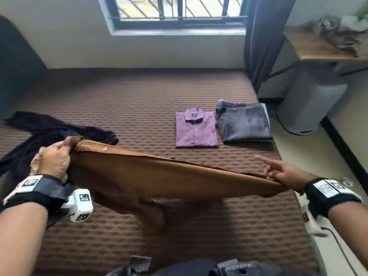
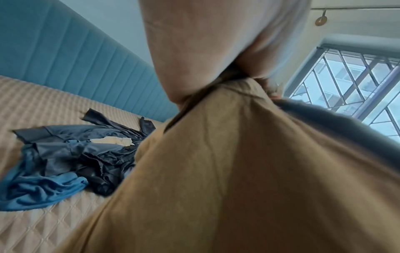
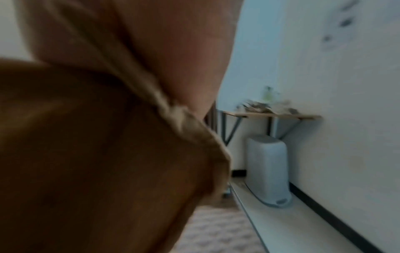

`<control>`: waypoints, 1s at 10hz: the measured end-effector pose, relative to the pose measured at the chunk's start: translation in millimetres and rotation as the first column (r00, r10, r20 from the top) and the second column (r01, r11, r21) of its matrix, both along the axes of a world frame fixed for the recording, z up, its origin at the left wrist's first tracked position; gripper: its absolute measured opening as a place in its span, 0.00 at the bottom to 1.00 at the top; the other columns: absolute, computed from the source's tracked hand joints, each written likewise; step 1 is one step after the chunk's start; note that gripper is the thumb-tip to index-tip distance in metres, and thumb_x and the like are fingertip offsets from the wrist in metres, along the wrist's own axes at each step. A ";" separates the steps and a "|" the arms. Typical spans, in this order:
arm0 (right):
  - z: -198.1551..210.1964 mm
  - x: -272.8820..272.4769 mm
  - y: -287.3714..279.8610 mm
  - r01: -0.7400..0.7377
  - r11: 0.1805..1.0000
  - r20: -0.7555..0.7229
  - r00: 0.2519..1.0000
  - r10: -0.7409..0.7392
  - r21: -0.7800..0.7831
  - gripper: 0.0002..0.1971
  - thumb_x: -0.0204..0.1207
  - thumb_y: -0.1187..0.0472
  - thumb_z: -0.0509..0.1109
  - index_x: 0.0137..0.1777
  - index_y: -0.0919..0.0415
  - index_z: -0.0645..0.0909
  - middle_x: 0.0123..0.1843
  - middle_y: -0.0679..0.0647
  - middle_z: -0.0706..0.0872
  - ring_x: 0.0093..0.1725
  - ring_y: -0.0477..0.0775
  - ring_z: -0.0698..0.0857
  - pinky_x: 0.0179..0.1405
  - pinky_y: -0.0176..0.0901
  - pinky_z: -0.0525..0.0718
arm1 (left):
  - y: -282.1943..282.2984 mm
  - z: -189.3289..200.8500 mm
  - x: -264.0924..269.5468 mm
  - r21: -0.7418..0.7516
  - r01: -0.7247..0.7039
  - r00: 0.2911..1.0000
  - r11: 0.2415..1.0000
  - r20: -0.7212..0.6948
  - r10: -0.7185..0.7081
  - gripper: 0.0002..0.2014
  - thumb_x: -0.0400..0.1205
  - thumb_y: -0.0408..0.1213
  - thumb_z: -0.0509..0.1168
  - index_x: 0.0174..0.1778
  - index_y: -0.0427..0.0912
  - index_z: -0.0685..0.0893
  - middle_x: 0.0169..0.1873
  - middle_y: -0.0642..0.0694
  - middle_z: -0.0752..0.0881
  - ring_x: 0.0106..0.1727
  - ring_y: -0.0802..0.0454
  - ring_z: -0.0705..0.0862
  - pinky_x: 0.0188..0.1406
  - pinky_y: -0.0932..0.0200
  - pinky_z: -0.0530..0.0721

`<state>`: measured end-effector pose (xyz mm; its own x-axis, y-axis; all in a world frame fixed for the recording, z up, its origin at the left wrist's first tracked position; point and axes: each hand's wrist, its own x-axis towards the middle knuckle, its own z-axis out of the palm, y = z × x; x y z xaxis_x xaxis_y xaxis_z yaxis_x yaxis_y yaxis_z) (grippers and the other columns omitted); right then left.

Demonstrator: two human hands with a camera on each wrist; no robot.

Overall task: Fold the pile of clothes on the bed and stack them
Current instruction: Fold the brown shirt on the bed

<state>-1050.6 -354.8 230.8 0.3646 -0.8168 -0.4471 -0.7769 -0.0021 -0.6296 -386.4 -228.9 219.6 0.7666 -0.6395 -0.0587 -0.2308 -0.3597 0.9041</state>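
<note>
A brown garment (image 1: pixel 159 176) hangs stretched between my two hands above the bed, part of it drooping to the cover. My left hand (image 1: pixel 55 158) grips its left end in a closed fist. At the right end my right hand (image 1: pixel 282 174) pinches the cloth, index finger pointing outward. Both wrist views are filled by the brown garment (image 2: pixel 238 171) (image 3: pixel 97 145), blurred on the right. A folded purple shirt (image 1: pixel 196 130) and folded grey trousers (image 1: pixel 245 122) lie side by side at the bed's right. Unfolded dark clothes (image 1: pixel 39 132) (image 2: pixel 86 150) with a blue cloth (image 2: pixel 39 190) lie at the left.
The bed (image 1: pixel 139 92) has a brown quilted cover and a blue headboard (image 2: pixel 65 59) at the left. A dark curtain (image 1: pixel 262 36), a wooden shelf (image 1: pixel 318 48) and a grey bin (image 1: pixel 310 104) stand past the right edge. More dark clothing (image 1: pixel 199 265) lies at the near edge.
</note>
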 end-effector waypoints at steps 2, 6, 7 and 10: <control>3.9 13.8 -26.2 -0.440 0.873 -0.155 0.867 0.474 0.212 0.18 0.72 0.69 0.69 0.40 0.42 0.91 0.64 0.34 0.81 0.57 0.30 0.82 0.52 0.20 0.73 | 8.8 27.1 -27.1 -0.130 -0.112 0.985 0.985 -0.144 0.093 0.17 0.79 0.55 0.70 0.53 0.46 0.92 0.45 0.41 0.88 0.43 0.44 0.83 0.48 0.48 0.82; -26.3 -27.7 -48.5 -0.144 0.781 -0.048 0.988 0.145 -0.607 0.11 0.64 0.76 0.82 0.35 0.59 0.89 0.26 0.45 0.83 0.31 0.46 0.80 0.34 0.27 0.73 | 12.9 28.9 -18.9 0.283 -0.161 0.977 0.945 0.179 0.113 0.26 0.87 0.48 0.58 0.64 0.25 0.82 0.61 0.22 0.83 0.64 0.27 0.82 0.63 0.41 0.78; -31.9 -34.7 -51.7 -0.181 0.708 -0.115 0.983 0.140 -0.683 0.08 0.63 0.70 0.85 0.33 0.59 0.89 0.26 0.54 0.85 0.25 0.58 0.82 0.29 0.40 0.73 | 15.5 22.5 -28.1 0.326 -0.156 0.969 0.932 0.234 0.081 0.28 0.89 0.51 0.57 0.60 0.25 0.85 0.65 0.22 0.81 0.66 0.25 0.80 0.66 0.41 0.76; -50.0 -27.9 -44.6 -0.242 0.923 -0.545 0.837 0.043 -0.298 0.06 0.76 0.48 0.73 0.45 0.49 0.86 0.52 0.55 0.91 0.52 0.60 0.89 0.47 0.45 0.82 | 17.0 49.7 -85.0 0.042 -0.004 0.980 0.999 0.199 -0.005 0.17 0.87 0.48 0.62 0.49 0.40 0.91 0.49 0.33 0.91 0.51 0.41 0.87 0.63 0.44 0.81</control>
<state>-1078.6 -399.4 180.8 0.2834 -0.9091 -0.3053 -0.9588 -0.2757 -0.0690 -471.4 -211.9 269.4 0.7652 -0.6402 0.0683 -0.4049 -0.3960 0.8242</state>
